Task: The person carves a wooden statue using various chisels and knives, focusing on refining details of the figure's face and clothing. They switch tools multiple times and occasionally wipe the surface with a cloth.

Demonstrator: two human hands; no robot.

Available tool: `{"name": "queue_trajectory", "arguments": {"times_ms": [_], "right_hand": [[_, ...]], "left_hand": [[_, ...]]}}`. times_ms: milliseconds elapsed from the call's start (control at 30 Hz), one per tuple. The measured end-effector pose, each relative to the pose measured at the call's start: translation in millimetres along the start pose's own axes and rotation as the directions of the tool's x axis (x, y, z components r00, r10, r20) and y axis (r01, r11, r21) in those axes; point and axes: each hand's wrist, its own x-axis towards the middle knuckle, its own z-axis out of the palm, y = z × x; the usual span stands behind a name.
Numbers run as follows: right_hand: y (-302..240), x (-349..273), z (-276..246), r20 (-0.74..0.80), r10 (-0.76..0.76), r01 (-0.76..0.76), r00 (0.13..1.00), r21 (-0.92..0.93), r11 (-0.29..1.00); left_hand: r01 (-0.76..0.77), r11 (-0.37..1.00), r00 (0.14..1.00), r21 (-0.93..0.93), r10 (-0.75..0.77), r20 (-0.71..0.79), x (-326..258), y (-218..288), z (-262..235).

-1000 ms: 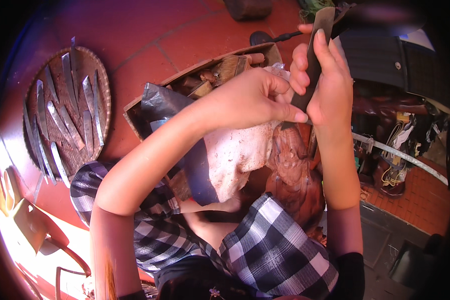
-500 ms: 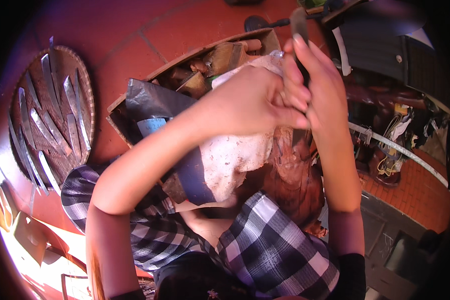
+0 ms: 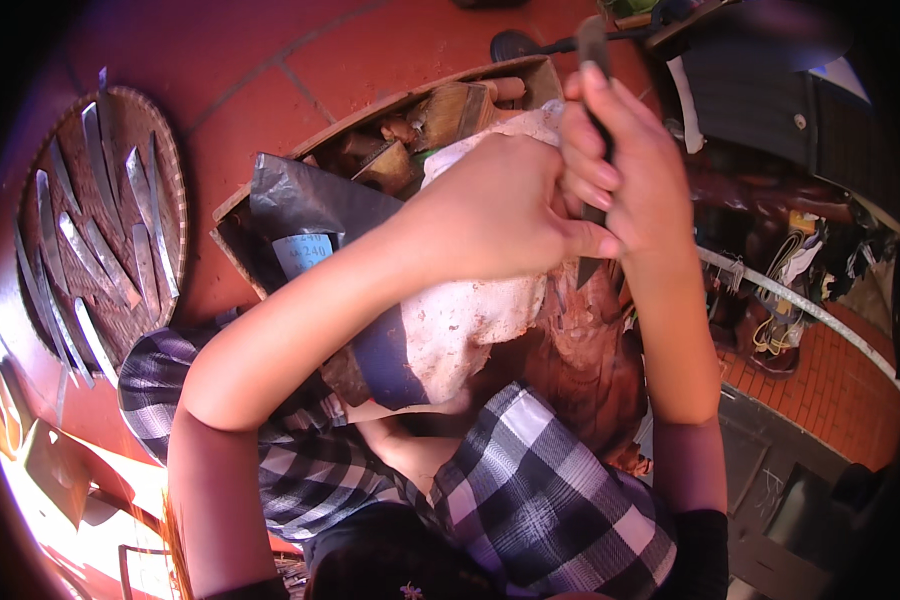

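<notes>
My right hand (image 3: 625, 165) is wrapped around a narrow dark chisel-like blade (image 3: 592, 45), with its thumb laid along the upper part. The blade stands nearly upright in the picture, and its pointed lower end shows beneath the hands. My left hand (image 3: 505, 215) is closed against the blade from the left, its thumb reaching across to the right palm; the other fingers are mostly hidden. Under both hands lie a stained white cloth (image 3: 470, 320) and a reddish-brown carved piece of wood (image 3: 585, 350) with a rough, grooved surface.
At left a round woven tray (image 3: 175, 190) holds several bare metal blades. A wooden box (image 3: 232, 212) ahead contains brushes, wood blocks and dark sandpaper (image 3: 310, 190) with a light-blue label. My checked trousers (image 3: 540, 490) are close below; a dark cabinet (image 3: 750, 95) is at right.
My hands stay together on the blade and shift only slightly. The blade has turned a little, and its pointed lower end shows more plainly below my left thumb.
</notes>
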Motion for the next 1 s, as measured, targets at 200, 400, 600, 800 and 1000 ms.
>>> {"name": "queue_trajectory", "arguments": {"times_ms": [200,400,600,800,1000], "right_hand": [[4.9,13.4,-18.2,0.142,0.041,-0.058,0.989,0.123,0.991],[12.4,27.3,-29.7,0.168,0.057,-0.088,0.984,0.180,0.980],[16.3,31.6,-41.9,0.260,0.167,-0.244,0.951,0.301,0.922],[14.4,27.5,-34.6,0.204,0.043,-0.087,0.978,0.211,0.974],[19.8,28.7,-16.8,0.088,-0.037,0.028,0.995,0.099,0.995]], "left_hand": [[0.273,0.948,0.962,-0.165,-0.274,0.020,4.6,7.0,-4.8],[0.342,0.892,0.940,-0.297,-0.326,0.102,9.5,0.1,-6.6],[0.175,0.970,0.984,-0.169,-0.166,0.065,9.6,-0.3,-2.1],[0.216,0.963,0.975,-0.158,-0.205,0.082,3.0,3.6,-1.5],[0.203,0.967,0.978,-0.156,-0.207,-0.011,6.1,-4.6,-5.4]]}}
